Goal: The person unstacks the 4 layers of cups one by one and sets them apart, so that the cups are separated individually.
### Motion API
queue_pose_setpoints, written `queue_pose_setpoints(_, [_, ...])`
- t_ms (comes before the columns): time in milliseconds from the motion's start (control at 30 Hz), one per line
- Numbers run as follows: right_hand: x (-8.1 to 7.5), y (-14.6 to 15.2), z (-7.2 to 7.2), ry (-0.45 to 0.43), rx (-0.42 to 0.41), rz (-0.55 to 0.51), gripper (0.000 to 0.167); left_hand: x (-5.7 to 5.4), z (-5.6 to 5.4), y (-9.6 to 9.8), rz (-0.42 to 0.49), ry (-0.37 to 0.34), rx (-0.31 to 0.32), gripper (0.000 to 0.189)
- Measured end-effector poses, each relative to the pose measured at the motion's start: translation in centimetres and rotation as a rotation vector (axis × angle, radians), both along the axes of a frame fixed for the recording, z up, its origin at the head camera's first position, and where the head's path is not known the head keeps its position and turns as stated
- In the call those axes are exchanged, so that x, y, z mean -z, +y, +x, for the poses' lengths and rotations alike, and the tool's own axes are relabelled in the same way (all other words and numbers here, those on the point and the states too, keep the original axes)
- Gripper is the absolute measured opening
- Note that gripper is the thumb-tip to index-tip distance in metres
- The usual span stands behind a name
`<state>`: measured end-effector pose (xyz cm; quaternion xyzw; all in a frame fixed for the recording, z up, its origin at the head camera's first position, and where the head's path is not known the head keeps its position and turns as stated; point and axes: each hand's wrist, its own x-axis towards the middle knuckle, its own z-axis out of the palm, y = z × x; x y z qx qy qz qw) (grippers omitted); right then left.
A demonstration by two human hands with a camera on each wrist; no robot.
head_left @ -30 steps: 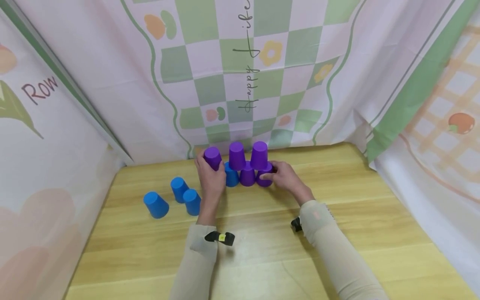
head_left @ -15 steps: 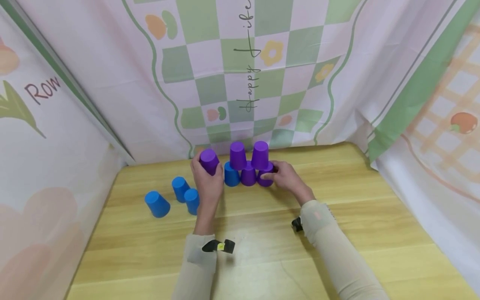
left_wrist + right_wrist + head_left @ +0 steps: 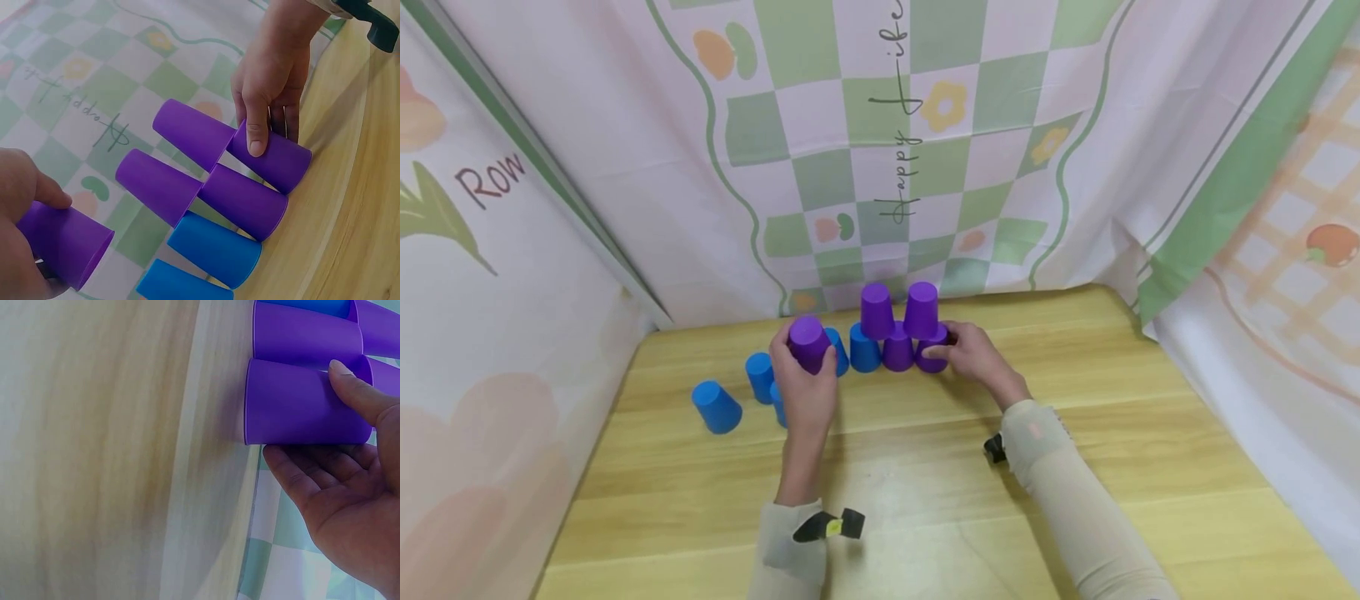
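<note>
I have the left hand (image 3: 805,396) closed round a held purple cup (image 3: 808,343), thumb on its right side and fingers on its left, spread only to the cup's width. That cup is mouth-down, a little tilted, and looks lifted off the worktop (image 3: 910,483); it partly hides the outer blue cup (image 3: 838,354). I take the mouth-down grip as a match for the other cups, all inverted.

Well to the right, near the worktop's back edge, my right hand (image 3: 973,354) holds the end purple cup (image 3: 300,406), thumb across the near face, fingers along the outer side, opened about as wide as the cup. I judge this a brace against sideways slip.

Leftward from there stand the middle purple cup (image 3: 898,354), the inner blue cup (image 3: 865,354) and the outer one. The right upper cup (image 3: 921,312) straddles the two purple bases; the left upper cup (image 3: 877,312) bridges purple and blue, presumably so each rim shares its load.

Toward the worktop's left edge stand a near loose cup (image 3: 717,408), a far loose cup (image 3: 759,379) and a half-hidden loose cup (image 3: 777,406), all blue.

The left sleeve (image 3: 782,554) points almost straight at the back edge; the right sleeve (image 3: 1075,492) slants in from the right, wrist low.
</note>
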<state>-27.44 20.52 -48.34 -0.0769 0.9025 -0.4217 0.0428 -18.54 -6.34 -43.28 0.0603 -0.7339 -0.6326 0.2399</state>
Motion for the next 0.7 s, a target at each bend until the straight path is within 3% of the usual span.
queue_pose_setpoints(233, [-0.2, -0.1, 0.1, -0.021, -0.003, -0.034, 0.04, 0.0, 0.6, -0.8, -0.031, 0.003, -0.005, 0.063])
queue_pose_setpoints(500, [0.3, -0.2, -0.1, -0.027, -0.01, -0.027, 0.04, -0.1, 1.2, -1.8, -0.033, 0.055, -0.018, 0.063])
queue_pose_setpoints(700, [0.4, 0.2, -0.2, -0.022, 0.003, -0.006, 0.044, 0.0, 1.7, -2.5, -0.035, 0.042, -0.05, 0.063])
